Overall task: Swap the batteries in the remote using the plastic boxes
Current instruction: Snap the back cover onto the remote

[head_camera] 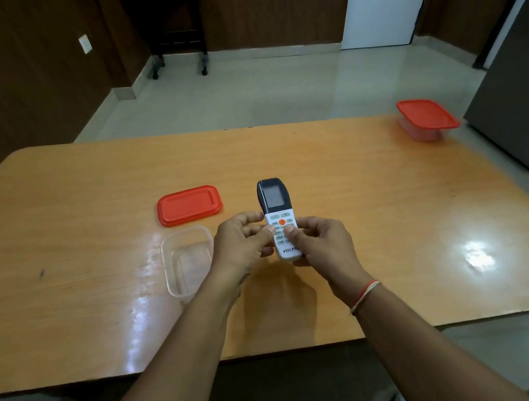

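Remote (277, 214): held above the middle of the surface (341, 188), button face up, dark display end pointing toward the far edge, white keypad end toward the person. An orange button sits below the display; a brand mark is partly covered at the lower end.

Left hand (245, 243): fingers curled round the remote's left side, thumb resting on the keypad.

Right hand (320, 243): fingers curled under the remote's right side and lower end, thumb pressed on the keypad just beside the left thumb. A red and white thread band (364, 296) circles the right wrist.

Clear box (188, 261): open, no lid on it, standing on the surface just left of the left hand; its contents cannot be told through the glare.

Red lid (189, 205): lies flat on the surface just beyond the clear box, apart from it and left of the remote's display end.

Lidded box (427, 119): closed with a red lid, at the far right corner of the surface, well apart from the hands.

Surface: orange wood-grain top with bright light reflections near the right edge.
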